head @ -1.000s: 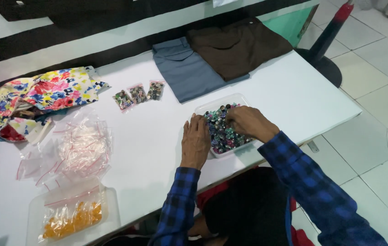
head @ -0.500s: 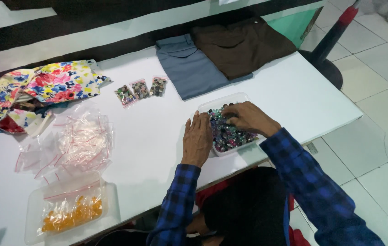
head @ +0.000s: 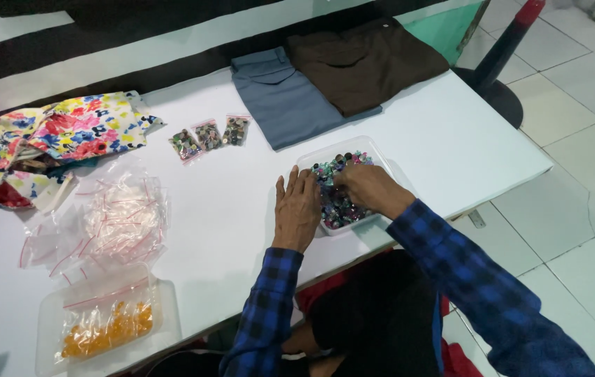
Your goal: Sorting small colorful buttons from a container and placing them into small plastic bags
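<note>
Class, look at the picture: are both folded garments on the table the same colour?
No. One folded garment is blue-grey and the other is dark brown, lying side by side on the white table.

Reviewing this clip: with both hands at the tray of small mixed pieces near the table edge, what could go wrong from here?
1. The clear plastic tray of small multicoloured buttons sits close to the white table's near edge; a nudge from the right hand might tip it off.
2. The left hand rests flat beside the tray without gripping it, so the tray may slide while the right hand digs.
3. The tray looks heaped, so loose buttons could spill onto the tiled floor.
</note>
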